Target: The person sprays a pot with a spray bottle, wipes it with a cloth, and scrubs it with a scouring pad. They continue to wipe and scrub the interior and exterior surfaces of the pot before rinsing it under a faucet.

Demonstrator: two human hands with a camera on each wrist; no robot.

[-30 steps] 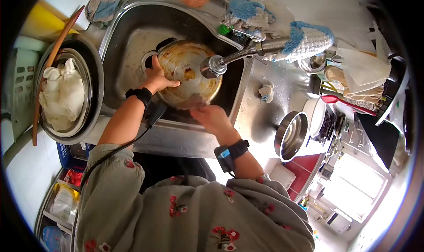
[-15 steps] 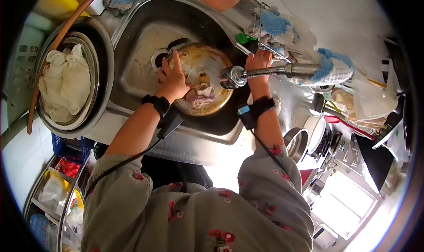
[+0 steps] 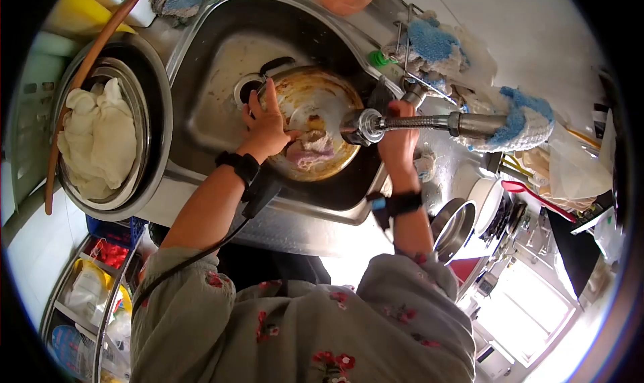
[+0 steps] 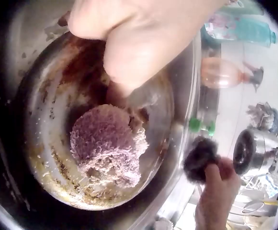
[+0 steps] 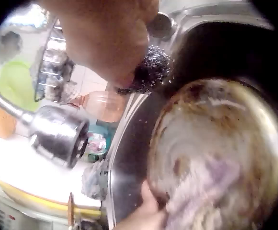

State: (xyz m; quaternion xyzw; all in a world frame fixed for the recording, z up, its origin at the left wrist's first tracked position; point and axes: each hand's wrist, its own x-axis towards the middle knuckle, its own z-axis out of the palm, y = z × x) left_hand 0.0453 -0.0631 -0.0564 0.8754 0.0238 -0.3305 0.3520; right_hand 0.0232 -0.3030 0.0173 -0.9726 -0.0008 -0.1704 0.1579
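A round metal pan [image 3: 342, 101] with brown stains lies bottom up in the sink. My left hand [image 3: 267, 129] rests on its left edge, fingers spread, the thumb near a wet pinkish cloth [image 4: 105, 139] that lies on the pan. Behind the faucet head [image 3: 362, 126], my right hand [image 3: 400, 138] is at the sink's right side. In the right wrist view it pinches a dark metal scourer [image 5: 151, 72], also visible in the left wrist view below the green cap [image 4: 201, 126].
Left of the sink [image 3: 208, 108] stands a large bowl [image 3: 163, 125] with white cloth [image 3: 100, 135] and a wooden stick [image 3: 86, 74]. A wire rack [image 3: 406, 41] with cloths is at the back right; a steel pot [image 3: 451, 229] stands to the right.
My right hand has left the pan and the pinkish cloth, moved right behind the faucet, and taken hold of the dark scourer. My left hand remains at the pan's edge.
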